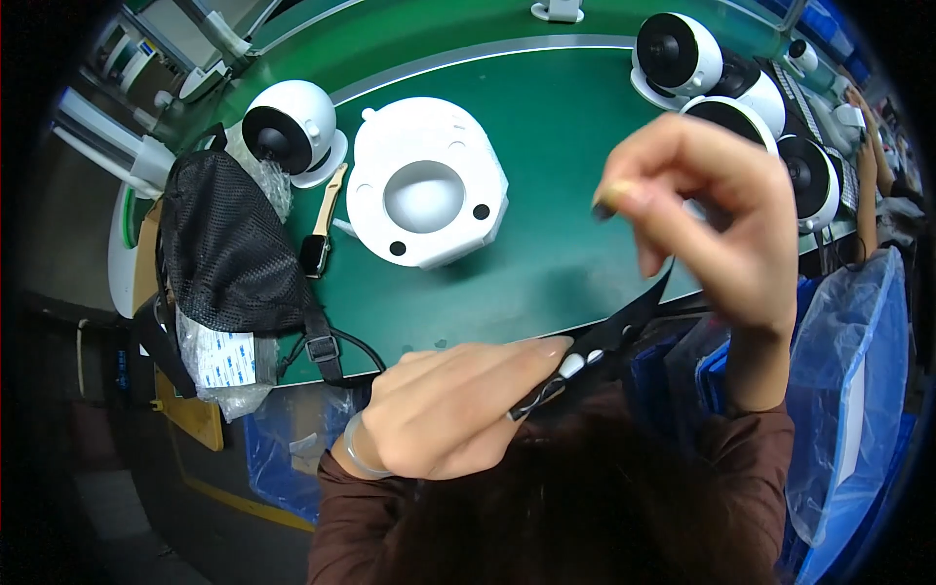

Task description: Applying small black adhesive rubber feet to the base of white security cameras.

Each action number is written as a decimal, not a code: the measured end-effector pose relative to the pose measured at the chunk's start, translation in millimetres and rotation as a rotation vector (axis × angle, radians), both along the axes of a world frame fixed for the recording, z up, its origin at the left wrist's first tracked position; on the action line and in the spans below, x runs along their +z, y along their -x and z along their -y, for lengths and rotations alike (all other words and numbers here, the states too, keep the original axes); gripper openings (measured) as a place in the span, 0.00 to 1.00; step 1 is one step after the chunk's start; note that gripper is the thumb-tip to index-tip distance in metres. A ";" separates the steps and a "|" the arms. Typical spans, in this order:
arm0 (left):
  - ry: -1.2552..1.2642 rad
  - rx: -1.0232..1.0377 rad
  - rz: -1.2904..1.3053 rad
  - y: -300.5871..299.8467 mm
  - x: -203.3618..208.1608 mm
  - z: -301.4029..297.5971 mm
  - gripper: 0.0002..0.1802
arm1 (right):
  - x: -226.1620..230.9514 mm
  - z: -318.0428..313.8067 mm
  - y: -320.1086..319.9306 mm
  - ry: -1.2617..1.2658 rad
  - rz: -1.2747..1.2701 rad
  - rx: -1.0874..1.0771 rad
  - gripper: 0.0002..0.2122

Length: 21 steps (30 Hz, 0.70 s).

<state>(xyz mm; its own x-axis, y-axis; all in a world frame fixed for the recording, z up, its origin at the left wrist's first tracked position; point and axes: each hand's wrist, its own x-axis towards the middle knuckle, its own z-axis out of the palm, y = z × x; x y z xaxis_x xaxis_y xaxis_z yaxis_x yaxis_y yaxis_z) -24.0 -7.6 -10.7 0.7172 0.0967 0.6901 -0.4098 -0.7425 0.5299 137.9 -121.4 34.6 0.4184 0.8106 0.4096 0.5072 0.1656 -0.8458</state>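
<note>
My left hand [444,405] grips a black strip [639,314] with pale round spots along it, near the front edge of the table. Raised over the right part of the table, my right hand [726,214] pinches a small dark pad [603,210] between thumb and fingertip. A white rounded housing [429,122] lies on the green table, left of the right hand. It has a round hollow in its middle, and two black round pads, one [481,212] at right and another [398,249] at lower left, sit on its face. Neither hand touches it.
A white ball-shaped device [314,115] with a black front stands at back left, beside a watch [317,252] and a black mesh bag [229,244]. Several similar devices [697,58] crowd the right. Blue plastic-lined bins [843,380] stand below the table edge. Another person's arm [867,195] shows far right.
</note>
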 end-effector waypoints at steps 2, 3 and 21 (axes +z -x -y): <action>0.021 0.034 0.013 2.9 -4.3 -1.7 0.18 | 3.0 1.8 -5.1 0.022 -0.155 -0.031 0.05; 0.044 0.048 0.005 2.7 -7.6 -5.2 0.18 | 0.1 0.2 -8.1 0.005 -0.191 -0.023 0.06; 0.404 0.379 0.239 17.0 -48.2 -33.7 0.07 | -36.8 -31.4 -12.9 0.069 -0.208 -0.105 0.07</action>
